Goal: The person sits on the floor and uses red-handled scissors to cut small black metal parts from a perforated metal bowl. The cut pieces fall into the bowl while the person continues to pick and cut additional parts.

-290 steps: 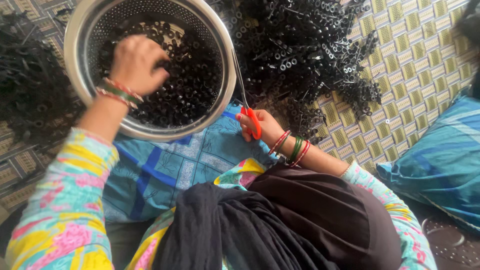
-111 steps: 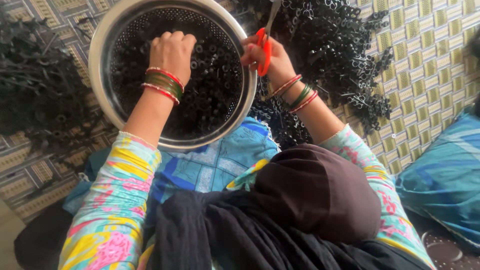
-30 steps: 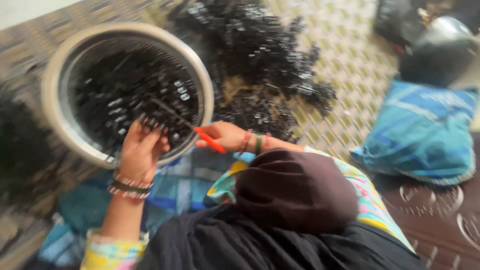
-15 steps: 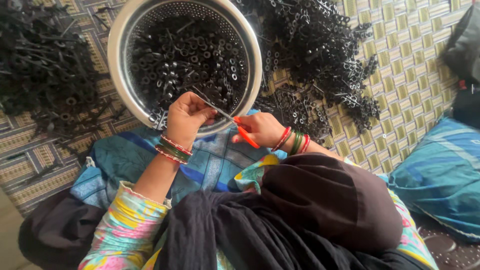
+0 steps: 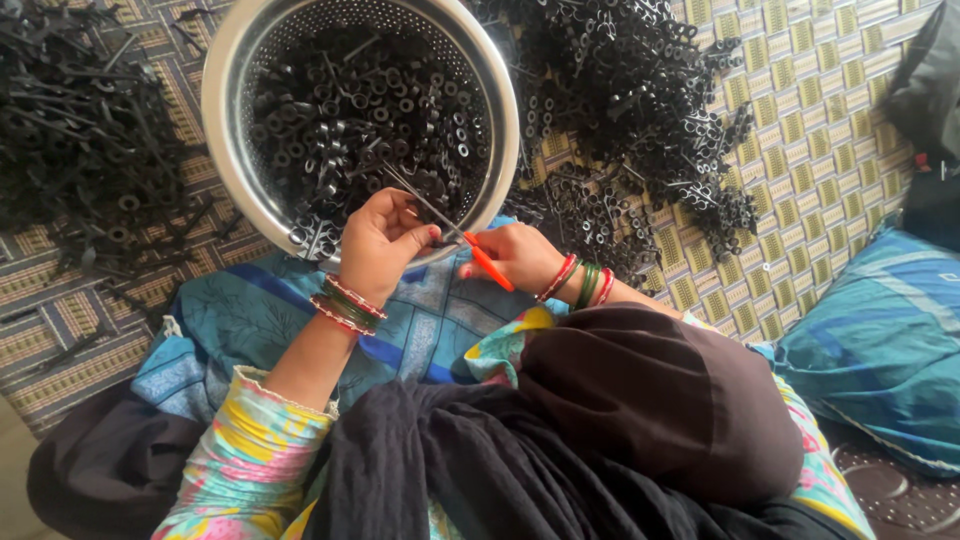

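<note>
left hand pinching black plastic piece at colander near rim | right hand gripping scissors | blades point up-left, touching piece

Red-handled scissors in my right hand, thin metal blades angled up-left over the colander's near rim, tips among the parts. My left hand pinches a small black plastic piece right at the blades; too small to tell its shape. Steel perforated colander sits on my lap, part-filled with loose black plastic rings and short tubes.
</note>
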{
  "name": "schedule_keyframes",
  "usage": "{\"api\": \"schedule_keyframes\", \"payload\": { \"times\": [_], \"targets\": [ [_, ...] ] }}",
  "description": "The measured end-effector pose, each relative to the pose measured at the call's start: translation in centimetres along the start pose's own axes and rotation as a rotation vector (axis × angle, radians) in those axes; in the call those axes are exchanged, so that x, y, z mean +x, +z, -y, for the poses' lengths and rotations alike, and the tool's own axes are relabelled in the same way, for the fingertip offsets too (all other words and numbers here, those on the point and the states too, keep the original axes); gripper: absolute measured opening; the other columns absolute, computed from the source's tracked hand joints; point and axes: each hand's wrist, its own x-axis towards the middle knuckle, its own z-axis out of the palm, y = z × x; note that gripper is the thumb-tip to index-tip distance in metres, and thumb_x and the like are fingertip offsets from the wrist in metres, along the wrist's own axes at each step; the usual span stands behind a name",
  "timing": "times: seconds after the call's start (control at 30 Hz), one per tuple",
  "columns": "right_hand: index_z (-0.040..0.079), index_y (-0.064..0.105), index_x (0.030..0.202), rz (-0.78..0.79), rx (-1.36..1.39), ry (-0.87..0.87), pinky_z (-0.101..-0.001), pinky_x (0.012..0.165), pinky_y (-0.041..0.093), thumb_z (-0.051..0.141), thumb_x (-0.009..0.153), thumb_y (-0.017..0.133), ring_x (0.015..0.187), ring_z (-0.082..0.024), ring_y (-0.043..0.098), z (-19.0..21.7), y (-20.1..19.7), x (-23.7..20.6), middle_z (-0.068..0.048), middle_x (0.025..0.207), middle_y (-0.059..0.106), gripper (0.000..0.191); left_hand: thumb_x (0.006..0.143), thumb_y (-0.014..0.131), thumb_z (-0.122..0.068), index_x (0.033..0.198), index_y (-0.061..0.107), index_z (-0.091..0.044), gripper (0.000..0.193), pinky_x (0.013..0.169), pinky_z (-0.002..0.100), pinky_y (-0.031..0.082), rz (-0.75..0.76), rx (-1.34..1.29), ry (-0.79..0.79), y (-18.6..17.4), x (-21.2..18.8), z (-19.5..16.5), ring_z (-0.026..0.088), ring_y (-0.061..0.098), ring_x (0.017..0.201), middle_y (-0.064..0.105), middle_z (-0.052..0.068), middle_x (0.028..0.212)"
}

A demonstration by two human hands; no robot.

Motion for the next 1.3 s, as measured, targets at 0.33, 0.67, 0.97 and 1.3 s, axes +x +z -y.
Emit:
{"api": "schedule_keyframes", "payload": {
  "times": [0.33,0.67,0.97,1.3],
  "targets": [
    [0.005,0.067,0.085,-0.001,0.074,-0.006,-0.0313,0.050,0.043,0.056,0.091,0.067,0.052,-0.011,0.056,-0.1,-0.1,0.0,-0.002,0.058,0.058,0.052,0.088,0.076,0.003,0.114,0.059,-0.004,0.032,0.066,0.024,0.055,0.078,0.381,0.042,-0.1,-0.6,-0.5,0.011,0.069,0.076,0.068,0.003,0.082],
    [0.004,0.066,0.070,-0.009,0.417,0.269,-0.0268,0.045,0.040,0.031,0.095,0.072,0.046,-0.006,0.053,-0.1,0.6,0.2,0.001,0.053,0.060,0.038,0.095,0.060,-0.044,0.121,0.063,-0.006,0.046,0.069,0.030,0.061,-0.370,-0.348,0.121,-8.4,0.9,-8.7,0.019,0.075,0.078,0.075,0.013,0.096],
    [0.006,0.064,0.070,-0.001,0.482,0.234,-0.0253,0.045,0.039,0.032,0.096,0.070,0.047,-0.005,0.051,-1.0,0.8,-0.1,0.002,0.054,0.060,0.038,0.109,0.072,-0.024,0.123,0.061,-0.006,0.025,0.087,0.050,0.054,-0.319,1.154,0.361,-5.3,2.1,-6.3,0.040,0.066,0.105,0.070,0.020,0.113],
    [0.007,0.065,0.067,-0.019,0.345,0.197,-0.0259,0.045,0.040,0.034,0.095,0.071,0.046,-0.006,0.053,0.6,-0.2,-0.3,0.002,0.053,0.062,0.039,0.051,0.102,-0.020,0.125,0.058,-0.004,0.088,0.078,0.045,0.054,-0.291,1.153,0.347,-6.1,1.5,-7.5,0.032,0.063,0.087,0.062,0.016,0.099]
  ]
}}
